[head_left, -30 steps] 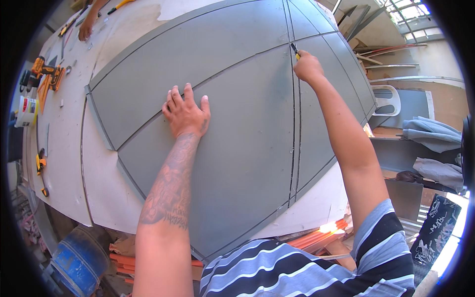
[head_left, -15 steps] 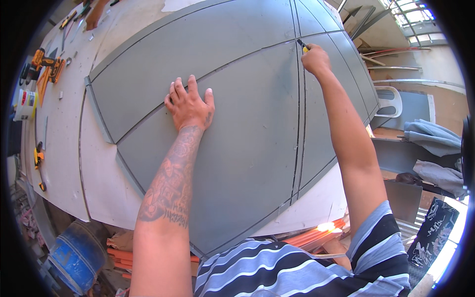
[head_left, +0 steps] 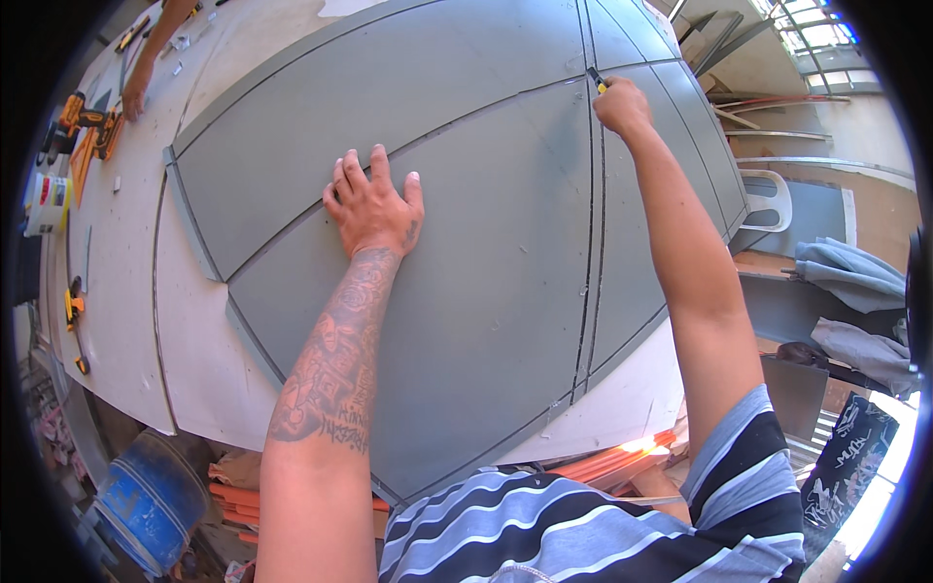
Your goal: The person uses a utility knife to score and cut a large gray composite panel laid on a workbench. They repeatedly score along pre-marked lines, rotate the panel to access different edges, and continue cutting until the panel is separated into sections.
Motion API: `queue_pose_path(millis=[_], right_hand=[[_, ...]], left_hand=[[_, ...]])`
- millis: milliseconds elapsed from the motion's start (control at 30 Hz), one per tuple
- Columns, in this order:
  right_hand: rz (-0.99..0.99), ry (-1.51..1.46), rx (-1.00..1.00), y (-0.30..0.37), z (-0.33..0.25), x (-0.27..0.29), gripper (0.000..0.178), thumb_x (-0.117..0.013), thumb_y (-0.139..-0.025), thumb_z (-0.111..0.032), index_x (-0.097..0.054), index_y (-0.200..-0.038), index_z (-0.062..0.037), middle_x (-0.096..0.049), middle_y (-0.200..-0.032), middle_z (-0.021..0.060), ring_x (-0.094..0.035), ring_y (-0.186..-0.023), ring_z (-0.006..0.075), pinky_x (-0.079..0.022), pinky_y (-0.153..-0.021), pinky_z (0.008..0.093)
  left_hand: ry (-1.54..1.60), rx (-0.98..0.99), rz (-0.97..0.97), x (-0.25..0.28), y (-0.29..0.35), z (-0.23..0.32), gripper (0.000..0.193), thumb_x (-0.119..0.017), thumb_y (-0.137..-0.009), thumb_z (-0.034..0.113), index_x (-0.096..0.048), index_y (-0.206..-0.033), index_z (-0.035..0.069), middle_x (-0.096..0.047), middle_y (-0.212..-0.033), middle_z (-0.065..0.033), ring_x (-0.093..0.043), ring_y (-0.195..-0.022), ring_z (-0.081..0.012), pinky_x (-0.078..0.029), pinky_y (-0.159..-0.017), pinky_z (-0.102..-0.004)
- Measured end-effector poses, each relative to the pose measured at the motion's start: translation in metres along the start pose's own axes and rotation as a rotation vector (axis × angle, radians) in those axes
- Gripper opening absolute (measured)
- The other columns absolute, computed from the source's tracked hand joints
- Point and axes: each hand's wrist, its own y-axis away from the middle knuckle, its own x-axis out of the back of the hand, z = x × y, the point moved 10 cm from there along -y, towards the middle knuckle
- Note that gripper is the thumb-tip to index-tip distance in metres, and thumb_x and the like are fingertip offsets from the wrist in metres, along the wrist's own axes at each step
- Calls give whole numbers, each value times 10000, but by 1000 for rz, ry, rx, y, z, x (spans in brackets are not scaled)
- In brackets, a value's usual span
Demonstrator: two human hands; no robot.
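A large grey panel [head_left: 457, 330] scored with dark straight grooves lies on the white table. My left hand [head_left: 374, 204] rests flat on it, fingers spread, the fingertips just past one of the grooves. At the far right part of the panel, my right hand [head_left: 622, 105] is closed around a black and yellow utility knife [head_left: 597, 80]. The knife's tip points at the spot where a cross groove meets the pair of long grooves. Small shavings lie on the panel beside these lines.
At the left of the table [head_left: 126, 340] are an orange cordless drill [head_left: 73, 117], an orange triangle square [head_left: 86, 155], a white tub [head_left: 47, 204] and a clamp [head_left: 74, 303]. Another person's hand [head_left: 136, 92] reaches in there. A blue drum [head_left: 151, 510] stands below; a white chair [head_left: 768, 201] is at right.
The other person's hand has come farther in at the upper left, beside the drill. My right hand with the knife has shifted very slightly; my left hand stays in place.
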Motion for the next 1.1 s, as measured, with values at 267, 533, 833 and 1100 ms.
queue_pose_path(millis=[267, 533, 833, 1100], right_hand=[[-37, 51, 21, 13, -6, -7, 432, -624, -953, -172, -679, -1377, -112, -681, -1440, 183, -638, -1353, 373, -534, -1106, 481], [4, 82, 7, 39, -3, -6, 435, -612, -953, -152, -657, -1384, -119, -698, -1396, 171, -654, -1326, 364, -545, -1080, 481], [-7, 99, 20, 70, 0, -10, 464, -582, -956, -108, -637, -1416, -136, -722, -1346, 177, -679, -1284, 371, -571, -1030, 483], [-21, 129, 21, 121, 13, -14, 555, -577, -952, -94, -602, -1502, -163, -748, -1283, 190, -717, -1208, 382, -587, -1004, 486]], left_hand=[[31, 10, 6, 1, 0, -3, 682, -490, -1077, 540, -369, -1646, 184, -332, -1678, -175, -253, -1601, -339, -170, -1302, -562], [50, 0, 3, 1, 0, -1, 671, -489, -1078, 533, -383, -1640, 182, -336, -1674, -173, -250, -1601, -334, -170, -1301, -555], [35, 1, 16, 1, 0, -2, 671, -488, -1076, 537, -387, -1638, 186, -348, -1664, -173, -256, -1597, -331, -176, -1300, -554], [11, 7, 21, 0, 0, -2, 671, -486, -1076, 547, -375, -1638, 197, -342, -1671, -168, -262, -1596, -330, -180, -1299, -553]])
